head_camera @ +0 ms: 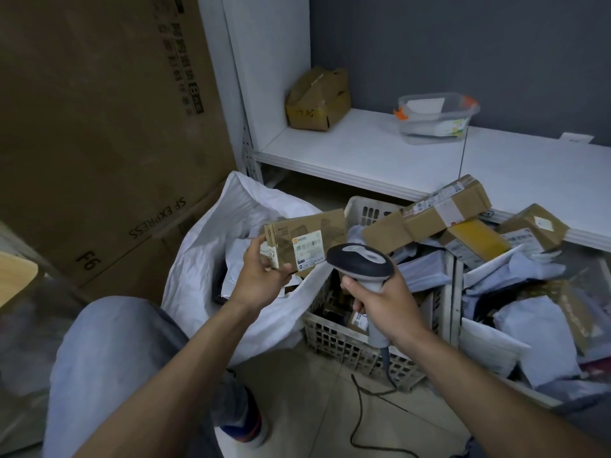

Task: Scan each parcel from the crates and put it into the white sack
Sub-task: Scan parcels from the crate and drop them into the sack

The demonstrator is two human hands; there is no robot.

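My left hand (261,276) grips the left end of a flat brown cardboard parcel (307,236) with a white shipping label, held over the open white sack (211,246). My right hand (383,302) holds a grey and black barcode scanner (360,261) by its handle, its head just right of the parcel's label. The sack holds several parcels. Two white plastic crates stand to the right: the near one (347,342) and a second (469,332), both heaped with brown boxes and pale mailer bags.
Large cardboard boxes (99,127) stand stacked on the left. A low white shelf (363,153) behind carries a crumpled brown box (317,100) and a clear plastic tub (436,117). The scanner's cable (357,418) trails over the tiled floor. My knee (112,342) is at lower left.
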